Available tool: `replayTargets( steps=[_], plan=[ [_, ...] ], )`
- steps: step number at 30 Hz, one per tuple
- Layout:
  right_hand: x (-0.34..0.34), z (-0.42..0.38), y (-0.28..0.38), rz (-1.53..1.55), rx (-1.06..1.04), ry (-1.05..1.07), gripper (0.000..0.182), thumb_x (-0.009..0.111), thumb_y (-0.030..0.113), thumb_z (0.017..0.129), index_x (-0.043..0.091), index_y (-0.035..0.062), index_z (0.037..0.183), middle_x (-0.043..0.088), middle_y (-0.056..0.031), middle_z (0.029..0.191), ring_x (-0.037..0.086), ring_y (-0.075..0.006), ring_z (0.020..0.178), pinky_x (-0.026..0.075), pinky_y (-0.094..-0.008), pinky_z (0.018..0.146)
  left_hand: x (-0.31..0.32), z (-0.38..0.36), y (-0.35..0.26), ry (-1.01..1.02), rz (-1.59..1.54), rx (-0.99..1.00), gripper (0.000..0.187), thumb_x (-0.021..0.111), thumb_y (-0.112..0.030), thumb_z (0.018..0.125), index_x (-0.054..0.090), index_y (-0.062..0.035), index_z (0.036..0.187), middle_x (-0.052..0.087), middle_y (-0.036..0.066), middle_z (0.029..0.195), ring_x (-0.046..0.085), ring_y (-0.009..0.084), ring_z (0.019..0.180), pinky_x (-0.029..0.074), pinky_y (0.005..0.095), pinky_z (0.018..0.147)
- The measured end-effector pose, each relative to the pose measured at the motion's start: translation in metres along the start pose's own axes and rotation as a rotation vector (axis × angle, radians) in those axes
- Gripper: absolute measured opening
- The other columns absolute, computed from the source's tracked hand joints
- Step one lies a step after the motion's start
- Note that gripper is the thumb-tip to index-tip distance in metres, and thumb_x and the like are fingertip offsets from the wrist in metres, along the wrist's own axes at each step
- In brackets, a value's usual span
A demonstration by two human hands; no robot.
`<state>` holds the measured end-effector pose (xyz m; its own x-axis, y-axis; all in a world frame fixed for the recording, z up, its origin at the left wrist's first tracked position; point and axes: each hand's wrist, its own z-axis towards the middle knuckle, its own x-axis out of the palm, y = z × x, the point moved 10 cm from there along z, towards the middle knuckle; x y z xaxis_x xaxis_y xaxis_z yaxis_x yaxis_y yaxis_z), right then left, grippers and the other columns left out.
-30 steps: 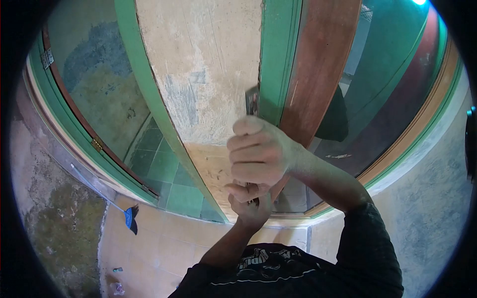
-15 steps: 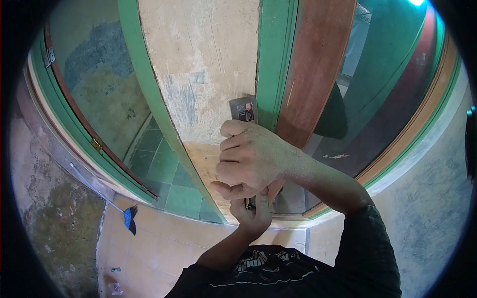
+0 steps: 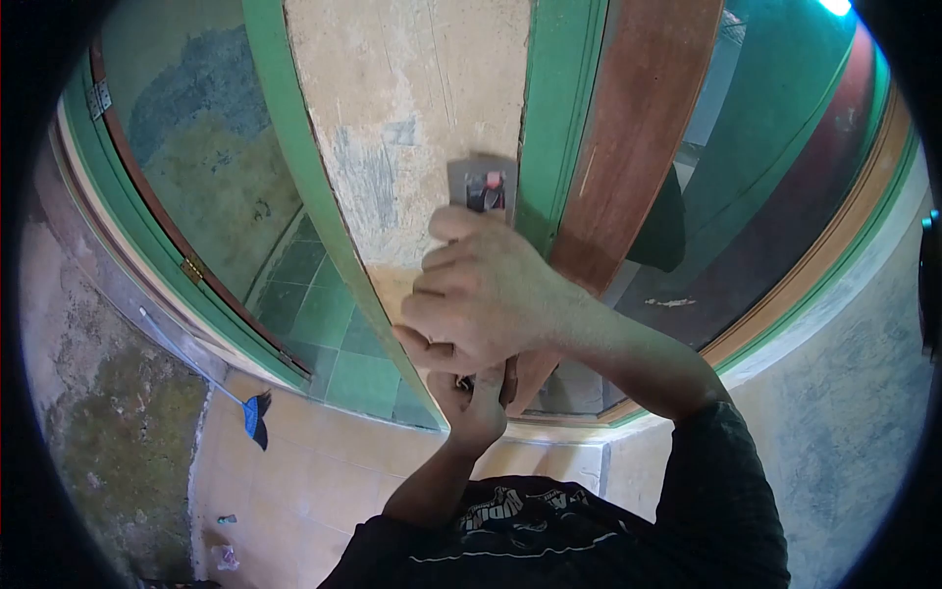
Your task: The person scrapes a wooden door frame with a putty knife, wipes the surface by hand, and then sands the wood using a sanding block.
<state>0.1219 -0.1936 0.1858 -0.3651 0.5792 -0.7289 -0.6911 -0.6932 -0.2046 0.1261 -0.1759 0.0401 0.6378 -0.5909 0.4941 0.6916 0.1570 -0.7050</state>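
Note:
My right hand point(image 3: 476, 290) is closed around a putty knife, its handle hidden inside my fist. The knife's wide grey blade point(image 3: 456, 182) lies at the pale wall strip point(image 3: 392, 59), close beside the green door frame point(image 3: 554, 108). Below and partly behind my right hand, my left hand point(image 3: 478, 412) is closed with its thumb pointing up. Something dark with a small shiny bit shows at its fingers, but most of it is covered. Grey-blue scuffed patches mark the wall left of the blade.
A brown wooden door edge point(image 3: 643, 128) stands right of the green frame. At left is an open doorway with a green tiled floor point(image 3: 343, 334). A blue broom point(image 3: 255, 420) leans at lower left, with small litter point(image 3: 226, 557) on the beige floor.
My right hand and the putty knife have moved slightly up and left along the wall. My left hand has shifted left below it. The whole view has tilted a little.

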Motion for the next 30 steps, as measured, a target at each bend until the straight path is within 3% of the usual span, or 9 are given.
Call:
replayTargets(
  steps=[3, 5, 9, 14, 19, 21, 23, 25, 30],
  plan=[
    [-0.021, 0.012, -0.006, -0.004, -0.039, -0.088, 0.03, 0.065, 0.02, 0.069, 0.044, 0.013, 0.049, 0.042, -0.0013, 0.04, 0.039, -0.0178, 0.039, 0.032, -0.0304, 0.057, 0.006, 0.009, -0.015, -0.015, 0.081, 0.038, 0.015, 0.051, -0.014, 0.095, 0.05, 0.0004, 0.097, 0.051, 0.007, 0.064, 0.042, 0.0091, 0.041, 0.03, 0.0216, 0.034],
    [-0.007, 0.008, -0.009, -0.06, 0.056, 0.055, 0.033, 0.06, 0.031, 0.076, 0.055, 0.0104, 0.05, 0.054, -0.0047, 0.045, 0.039, -0.0198, 0.048, 0.038, -0.0328, 0.057, 0.007, 0.004, -0.011, 0.016, 0.005, 0.0, 0.015, 0.05, -0.015, 0.095, 0.049, 0.0002, 0.099, 0.051, 0.007, 0.064, 0.04, 0.0087, 0.04, 0.03, 0.0218, 0.033],
    [-0.007, 0.007, -0.01, -0.021, 0.005, -0.028, 0.03, 0.066, 0.02, 0.068, 0.043, 0.0129, 0.05, 0.043, -0.0019, 0.041, 0.034, -0.0194, 0.038, 0.031, -0.0304, 0.056, 0.005, 0.004, -0.005, -0.022, -0.069, -0.041, 0.018, 0.053, -0.016, 0.094, 0.048, 0.0002, 0.1, 0.051, 0.008, 0.064, 0.039, 0.008, 0.039, 0.029, 0.0214, 0.032],
    [-0.016, 0.01, -0.012, -0.003, 0.006, -0.096, 0.029, 0.066, 0.02, 0.069, 0.045, 0.013, 0.051, 0.044, -0.0009, 0.04, 0.035, -0.0169, 0.038, 0.031, -0.0292, 0.057, 0.006, 0.005, -0.006, -0.01, -0.067, -0.066, 0.02, 0.054, -0.017, 0.094, 0.048, -0.0001, 0.1, 0.051, 0.007, 0.064, 0.038, 0.0074, 0.039, 0.027, 0.0204, 0.032],
    [-0.008, 0.009, -0.017, 0.063, 0.02, -0.002, 0.029, 0.066, 0.021, 0.07, 0.047, 0.0127, 0.05, 0.048, 0.0, 0.042, 0.034, -0.0168, 0.04, 0.033, -0.0284, 0.057, 0.004, 0.007, -0.006, -0.084, -0.056, -0.009, 0.021, 0.056, -0.019, 0.094, 0.048, -0.0005, 0.097, 0.05, 0.007, 0.064, 0.038, 0.0067, 0.04, 0.025, 0.02, 0.033],
    [-0.018, 0.021, -0.017, -0.154, 0.018, -0.004, 0.031, 0.065, 0.022, 0.072, 0.048, 0.0124, 0.048, 0.05, 0.0004, 0.043, 0.033, -0.016, 0.04, 0.033, -0.0291, 0.058, 0.012, 0.026, -0.012, -0.033, -0.108, -0.017, 0.021, 0.055, -0.019, 0.094, 0.048, 0.0, 0.098, 0.049, 0.006, 0.063, 0.039, 0.0066, 0.041, 0.026, 0.0199, 0.032],
    [-0.009, 0.015, -0.023, -0.143, 0.076, -0.023, 0.034, 0.063, 0.026, 0.075, 0.051, 0.013, 0.047, 0.051, 0.0008, 0.043, 0.036, -0.0157, 0.041, 0.034, -0.0299, 0.058, 0.012, 0.024, -0.009, 0.025, -0.121, -0.021, 0.023, 0.055, -0.02, 0.094, 0.047, 0.0004, 0.1, 0.048, 0.006, 0.063, 0.04, 0.0069, 0.042, 0.027, 0.0197, 0.032],
    [0.018, 0.007, -0.021, -0.162, 0.121, 0.192, 0.035, 0.063, 0.031, 0.076, 0.053, 0.0139, 0.047, 0.051, 0.0014, 0.043, 0.039, -0.016, 0.046, 0.035, -0.0303, 0.058, 0.003, 0.009, 0.002, -0.031, -0.166, -0.085, 0.024, 0.054, -0.022, 0.094, 0.047, 0.0002, 0.099, 0.049, 0.007, 0.065, 0.04, 0.0072, 0.043, 0.027, 0.0196, 0.032],
    [0.008, 0.012, -0.025, -0.168, 0.107, 0.103, 0.035, 0.061, 0.033, 0.078, 0.056, 0.0141, 0.048, 0.051, -0.0001, 0.042, 0.04, -0.0156, 0.047, 0.036, -0.0303, 0.053, -0.002, 0.014, 0.004, -0.122, -0.185, -0.12, 0.027, 0.053, -0.024, 0.095, 0.047, 0.0015, 0.101, 0.051, 0.01, 0.067, 0.037, 0.0074, 0.039, 0.026, 0.0203, 0.03]
  ],
)
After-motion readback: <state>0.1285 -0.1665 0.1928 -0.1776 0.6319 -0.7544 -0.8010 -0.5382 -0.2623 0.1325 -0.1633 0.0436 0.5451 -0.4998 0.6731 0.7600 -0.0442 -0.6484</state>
